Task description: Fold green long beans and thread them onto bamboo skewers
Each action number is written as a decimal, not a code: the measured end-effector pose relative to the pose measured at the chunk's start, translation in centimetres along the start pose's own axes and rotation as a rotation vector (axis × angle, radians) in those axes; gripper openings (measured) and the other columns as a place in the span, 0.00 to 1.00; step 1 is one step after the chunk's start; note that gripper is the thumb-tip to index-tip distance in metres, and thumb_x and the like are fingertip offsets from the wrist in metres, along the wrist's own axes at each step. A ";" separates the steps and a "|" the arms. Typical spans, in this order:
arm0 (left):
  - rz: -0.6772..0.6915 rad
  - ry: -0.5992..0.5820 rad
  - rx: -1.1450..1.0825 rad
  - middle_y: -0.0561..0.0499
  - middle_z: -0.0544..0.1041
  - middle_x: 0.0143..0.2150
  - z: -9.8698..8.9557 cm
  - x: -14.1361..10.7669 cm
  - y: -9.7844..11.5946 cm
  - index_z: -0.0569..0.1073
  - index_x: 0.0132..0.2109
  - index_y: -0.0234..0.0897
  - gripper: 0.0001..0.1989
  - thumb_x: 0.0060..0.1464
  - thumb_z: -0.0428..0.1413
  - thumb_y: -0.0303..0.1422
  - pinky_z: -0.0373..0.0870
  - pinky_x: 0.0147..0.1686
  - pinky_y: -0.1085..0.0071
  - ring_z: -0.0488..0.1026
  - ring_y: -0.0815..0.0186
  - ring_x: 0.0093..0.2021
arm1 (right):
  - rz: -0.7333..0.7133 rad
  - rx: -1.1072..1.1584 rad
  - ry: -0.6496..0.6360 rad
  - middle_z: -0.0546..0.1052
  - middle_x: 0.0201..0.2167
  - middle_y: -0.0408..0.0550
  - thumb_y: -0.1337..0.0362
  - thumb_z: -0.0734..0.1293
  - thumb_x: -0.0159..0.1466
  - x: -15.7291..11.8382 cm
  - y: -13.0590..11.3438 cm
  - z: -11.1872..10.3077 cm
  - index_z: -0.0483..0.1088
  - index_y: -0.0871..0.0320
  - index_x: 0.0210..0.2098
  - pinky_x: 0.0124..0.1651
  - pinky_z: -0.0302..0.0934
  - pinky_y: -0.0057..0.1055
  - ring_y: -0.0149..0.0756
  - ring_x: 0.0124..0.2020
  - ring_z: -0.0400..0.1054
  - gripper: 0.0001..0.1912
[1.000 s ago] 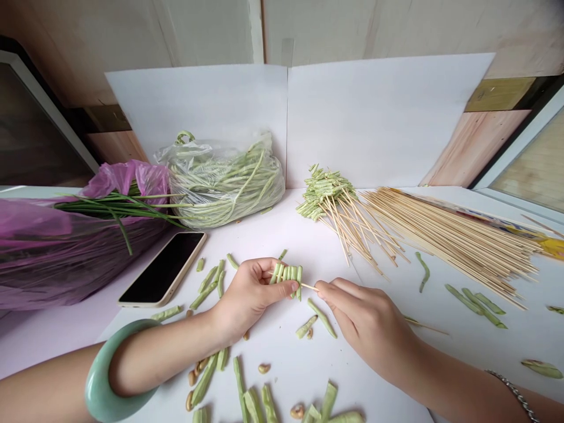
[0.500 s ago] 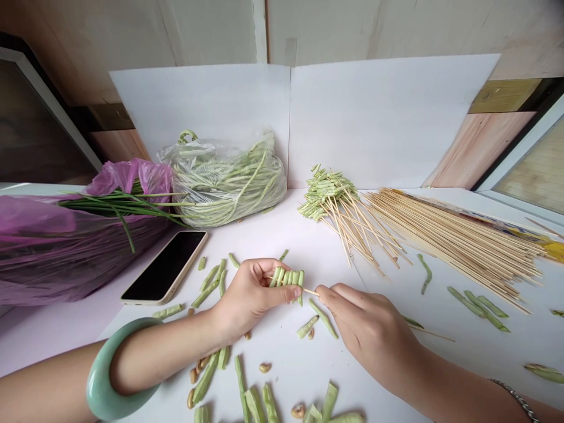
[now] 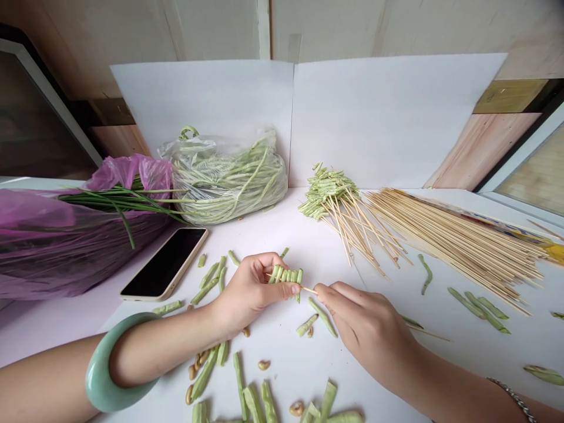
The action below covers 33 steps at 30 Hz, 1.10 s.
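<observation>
Between the thumb and fingers of my left hand (image 3: 253, 288) is a row of cut green bean pieces (image 3: 286, 275), threaded side by side on a bamboo skewer (image 3: 309, 290). The skewer pokes out to the right, and my right hand (image 3: 368, 326) pinches it near that end. Just below my hands lie two loose bean pieces (image 3: 324, 317) and a small bean seed. More cut pieces (image 3: 253, 402) and brown seeds (image 3: 264, 365) are scattered along the near side of the table and left of my left hand.
Behind my hands lies a pile of finished bean skewers (image 3: 330, 188), beside a long heap of bare bamboo skewers (image 3: 453, 241). A clear bag of long beans (image 3: 229, 179), a phone (image 3: 165, 264) and a purple bag with green stalks (image 3: 39, 247) are at the left.
Both hands keep their grip in nearly the same place. The view has shifted very slightly; no thing has been picked up or let go.
</observation>
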<state>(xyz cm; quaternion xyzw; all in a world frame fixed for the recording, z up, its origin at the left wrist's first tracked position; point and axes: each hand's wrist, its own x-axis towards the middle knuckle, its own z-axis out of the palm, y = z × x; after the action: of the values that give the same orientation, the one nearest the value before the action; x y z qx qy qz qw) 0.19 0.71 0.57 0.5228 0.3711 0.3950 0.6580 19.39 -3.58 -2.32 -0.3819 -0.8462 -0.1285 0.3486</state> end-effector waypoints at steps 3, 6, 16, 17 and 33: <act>-0.006 0.021 -0.021 0.57 0.70 0.20 0.1 0.0 0.0 0.66 0.24 0.32 0.18 0.36 0.70 0.32 0.59 0.24 0.78 0.63 0.76 0.22 | 0.018 -0.007 -0.020 0.70 0.20 0.43 0.79 0.54 0.65 -0.1 0.0 -0.1 0.71 0.64 0.38 0.22 0.57 0.25 0.28 0.20 0.64 0.16; -0.011 0.016 -0.017 0.57 0.71 0.20 0.2 0.1 0.1 0.66 0.24 0.32 0.19 0.35 0.70 0.32 0.60 0.25 0.77 0.64 0.75 0.22 | 0.021 -0.002 -0.021 0.69 0.20 0.42 0.79 0.55 0.65 -0.2 -0.1 -0.1 0.71 0.63 0.39 0.22 0.56 0.24 0.27 0.19 0.63 0.15; -0.092 0.017 -0.002 0.56 0.73 0.21 0.1 -0.1 0.1 0.68 0.25 0.32 0.18 0.31 0.71 0.29 0.60 0.24 0.78 0.64 0.75 0.21 | 0.027 0.078 -0.035 0.67 0.20 0.42 0.79 0.55 0.64 -0.4 -0.1 -0.1 0.72 0.64 0.37 0.23 0.56 0.25 0.28 0.19 0.61 0.15; -0.090 0.020 -0.003 0.56 0.73 0.21 0.1 -0.2 0.1 0.68 0.25 0.32 0.18 0.31 0.71 0.29 0.60 0.24 0.78 0.64 0.75 0.21 | 0.029 0.079 -0.035 0.67 0.20 0.42 0.79 0.55 0.64 -0.4 -0.1 -0.1 0.72 0.63 0.37 0.23 0.56 0.25 0.28 0.20 0.61 0.15; -0.073 0.002 0.024 0.56 0.71 0.21 0.2 -0.2 0.0 0.68 0.25 0.33 0.18 0.33 0.70 0.32 0.58 0.23 0.77 0.63 0.75 0.21 | 0.012 0.053 -0.013 0.68 0.20 0.42 0.79 0.55 0.63 -0.4 -0.1 0.1 0.71 0.63 0.38 0.22 0.56 0.25 0.28 0.20 0.62 0.15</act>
<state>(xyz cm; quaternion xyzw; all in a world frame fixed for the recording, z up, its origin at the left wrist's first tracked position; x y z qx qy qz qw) 0.32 0.40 0.63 0.5161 0.3954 0.3669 0.6653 19.47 -3.79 -2.69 -0.3785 -0.8493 -0.1013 0.3537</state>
